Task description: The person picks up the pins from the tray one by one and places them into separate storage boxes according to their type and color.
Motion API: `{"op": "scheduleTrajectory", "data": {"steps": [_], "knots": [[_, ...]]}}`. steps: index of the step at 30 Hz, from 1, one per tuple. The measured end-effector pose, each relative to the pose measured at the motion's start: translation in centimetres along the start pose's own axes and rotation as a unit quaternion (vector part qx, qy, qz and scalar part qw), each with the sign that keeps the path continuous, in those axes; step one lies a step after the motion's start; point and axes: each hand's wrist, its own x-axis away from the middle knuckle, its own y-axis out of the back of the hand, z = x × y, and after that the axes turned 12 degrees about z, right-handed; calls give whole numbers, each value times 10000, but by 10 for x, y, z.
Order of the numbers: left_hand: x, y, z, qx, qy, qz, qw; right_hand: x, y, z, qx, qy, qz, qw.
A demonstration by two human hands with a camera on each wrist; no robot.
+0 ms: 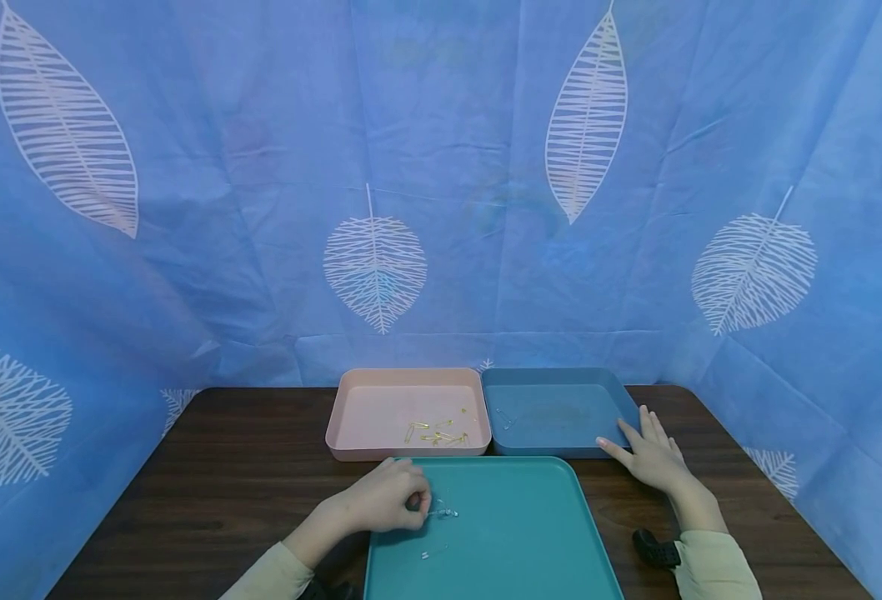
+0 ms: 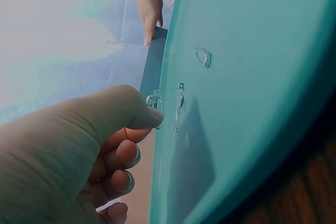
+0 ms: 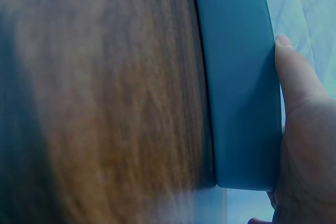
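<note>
Step in hand looks like a single-pin pick from the green tray (image 1: 516,533), near side of the table (image 1: 246,467). Left hand (image 1: 392,497) is over the tray's far left part, thumb and index pinching one silver pin (image 2: 154,99); other fingers curl loosely behind. That pin looks raised off the tray floor in the left wrist view.

Two more silver pins in the green tray: a close pin (image 2: 178,111) just right of the fingertips, and a nearer pin (image 2: 203,57) apart from it. Can't tell whether the held pin touches the close one; thin wires overlap there.

Right hand (image 1: 651,454) rests on the right near corner of the blue tray (image 1: 546,452), far right. Thumb out from the fingers, nothing pinched; reads as steadying. Blue tray has at least one silver pin (image 1: 506,418) at its left; exact count too small to tell. Pink tray (image 1: 369,408), far left, has gold pins (image 1: 443,437).

Next move, as judged: keep the pinch, lift straight up, clear the close pin's wire before any sideways travel. Main risk is snagging and dragging it along.
</note>
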Motion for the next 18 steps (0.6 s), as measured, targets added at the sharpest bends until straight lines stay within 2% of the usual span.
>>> {"op": "scheduleTrajectory", "data": {"steps": [9, 13, 18], "knots": [[-6, 3, -3, -111, -120, -217, 9996, 0, -1, -1, -15, -33, 20, 10000], [-11, 4, -7, -176, -98, -139, 9997, 1, 0, 0, 2, -27, 11, 10000], [-20, 3, -11, -548, -33, 105, 9984, 1, 0, 1, -36, -2, 4, 10000]]}}
